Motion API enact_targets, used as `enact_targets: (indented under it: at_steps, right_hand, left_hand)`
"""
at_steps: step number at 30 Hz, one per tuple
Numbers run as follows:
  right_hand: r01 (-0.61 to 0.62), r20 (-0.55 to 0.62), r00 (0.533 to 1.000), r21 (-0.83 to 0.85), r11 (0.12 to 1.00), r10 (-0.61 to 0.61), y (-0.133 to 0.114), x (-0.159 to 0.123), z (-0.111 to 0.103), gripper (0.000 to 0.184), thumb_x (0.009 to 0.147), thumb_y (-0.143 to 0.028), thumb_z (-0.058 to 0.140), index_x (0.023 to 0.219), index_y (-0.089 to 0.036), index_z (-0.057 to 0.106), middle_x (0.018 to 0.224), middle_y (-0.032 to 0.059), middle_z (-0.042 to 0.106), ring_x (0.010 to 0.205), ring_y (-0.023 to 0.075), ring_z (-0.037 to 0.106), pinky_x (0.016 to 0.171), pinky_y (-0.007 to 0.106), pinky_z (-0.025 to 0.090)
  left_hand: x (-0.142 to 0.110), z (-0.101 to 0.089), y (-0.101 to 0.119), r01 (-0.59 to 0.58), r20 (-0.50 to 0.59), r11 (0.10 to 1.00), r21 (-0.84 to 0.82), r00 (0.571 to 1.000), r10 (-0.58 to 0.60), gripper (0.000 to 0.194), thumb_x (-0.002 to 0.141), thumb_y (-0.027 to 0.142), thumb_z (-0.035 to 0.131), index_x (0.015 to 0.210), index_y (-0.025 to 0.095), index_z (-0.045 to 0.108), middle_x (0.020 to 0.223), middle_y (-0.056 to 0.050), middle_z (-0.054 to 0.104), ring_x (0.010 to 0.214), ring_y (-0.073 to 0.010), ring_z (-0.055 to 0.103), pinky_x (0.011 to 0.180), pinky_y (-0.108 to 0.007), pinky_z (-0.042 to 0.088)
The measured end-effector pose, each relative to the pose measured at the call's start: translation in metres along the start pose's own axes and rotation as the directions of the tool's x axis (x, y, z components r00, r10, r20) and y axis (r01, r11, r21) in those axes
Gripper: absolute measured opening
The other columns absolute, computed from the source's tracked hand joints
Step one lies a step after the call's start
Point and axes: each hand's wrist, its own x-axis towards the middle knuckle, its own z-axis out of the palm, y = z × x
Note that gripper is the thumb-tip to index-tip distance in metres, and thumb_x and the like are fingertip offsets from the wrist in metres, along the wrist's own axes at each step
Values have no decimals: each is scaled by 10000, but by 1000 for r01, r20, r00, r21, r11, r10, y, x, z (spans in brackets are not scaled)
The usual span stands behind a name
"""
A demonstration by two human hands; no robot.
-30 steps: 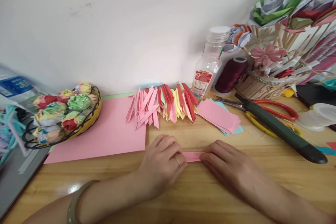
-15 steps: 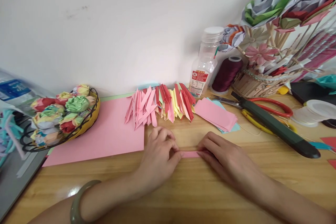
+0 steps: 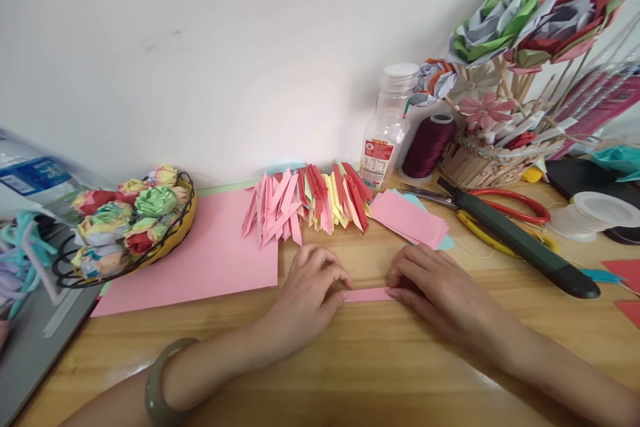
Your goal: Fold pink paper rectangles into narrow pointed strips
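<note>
A narrow folded strip of pink paper lies on the wooden table between my hands. My left hand pinches its left end, with the thumb in front and the fingers curled behind. At the right end my right hand grips the strip between thumb and fingers. Just beyond them is a pile of folded paper pieces in pink, red and yellow. Pink paper slips lie behind my right hand, on top of light blue ones. A large pink sheet lies left of my left hand.
A basket of paper flowers stands on the left. Along the back are a clear bottle and a maroon thread spool. Scissors, a dark-green-handled cutter and a white spool lie on the right.
My right hand has shifted slightly right along the strip, and more of the pink paper shows between my hands. The left hand keeps its pinch. The camera view has shifted a little.
</note>
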Motion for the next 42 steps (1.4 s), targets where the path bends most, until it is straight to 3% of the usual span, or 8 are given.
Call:
enact_targets:
  at_steps: [3, 7, 9, 14, 23, 29, 36, 42]
  right_hand:
    - [22, -22, 1000, 0, 1000, -22, 0, -1, -1, 125, 875, -210, 468, 776, -196, 543, 825, 54, 562, 792, 199, 522, 715, 355, 423]
    - [62, -38, 997, 39, 997, -60, -3, -2, -2, 131, 889, -211, 450, 788, -189, 532, 866, 70, 565, 814, 195, 525, 729, 358, 442]
    - [87, -53, 995, 74, 993, -83, -7, -3, -1, 92, 890, -228, 469, 881, -185, 549, 921, 80, 576, 847, 191, 534, 742, 351, 454]
    - [202, -65, 978, 99, 974, -197, -20, -5, 1, 214, 934, -241, 413, 1052, -203, 587, 914, 58, 632, 841, 165, 574, 722, 298, 469]
    - [387, -195, 883, -216, 897, -428, -30, -10, 1, 221, 927, -178, 407, 906, -138, 624, 754, 54, 652, 657, 158, 573, 581, 272, 427]
    - [351, -71, 930, -108, 930, -360, -37, -13, 2, 311, 968, -196, 281, 918, -135, 581, 715, 41, 625, 610, 148, 559, 552, 259, 412]
    - [429, -109, 884, -198, 881, -454, -29, -12, 0, 380, 972, -169, 215, 799, -145, 552, 645, 28, 574, 554, 142, 482, 502, 265, 368]
    - [437, -97, 883, -188, 879, -460, -24, -13, -6, 334, 967, -169, 243, 822, -151, 543, 653, 26, 567, 563, 139, 495, 514, 262, 383]
  left_hand:
    - [0, 1, 2, -30, -28, 999, 34, 999, 31, 36, 809, 172, 620, 809, 193, 591, 951, -21, 551, 1009, -208, 427, 887, -369, 376]
    - [0, 3, 4, -38, -60, 999, 33, 997, 40, 98, 767, 180, 673, 753, 178, 576, 852, -8, 586, 925, -198, 471, 808, -342, 412]
    - [0, 5, 5, -46, -77, 999, 8, 996, 46, 95, 772, 147, 652, 739, 171, 566, 792, -7, 581, 872, -187, 494, 753, -314, 426]
    - [-5, 11, 5, -61, -135, 996, -62, 989, 53, 60, 798, 138, 579, 747, 166, 564, 744, -7, 574, 706, -143, 537, 624, -252, 433]
    - [-8, 14, 9, -133, -154, 970, -205, 983, 103, 60, 828, 225, 599, 817, 166, 606, 750, -4, 650, 675, -124, 600, 635, -224, 477]
    - [-9, 19, 9, -270, -245, 941, -206, 945, 218, 223, 873, 281, 558, 705, 162, 642, 641, -13, 650, 575, -109, 582, 565, -203, 474]
    - [-9, 21, 6, -371, -286, 914, -165, 905, 316, 242, 902, 319, 516, 783, 175, 670, 656, -16, 671, 583, -109, 599, 557, -193, 480]
    - [-8, 14, 9, -456, -280, 875, -163, 872, 402, 176, 912, 190, 481, 903, 134, 648, 728, -56, 683, 648, -130, 606, 593, -218, 496]
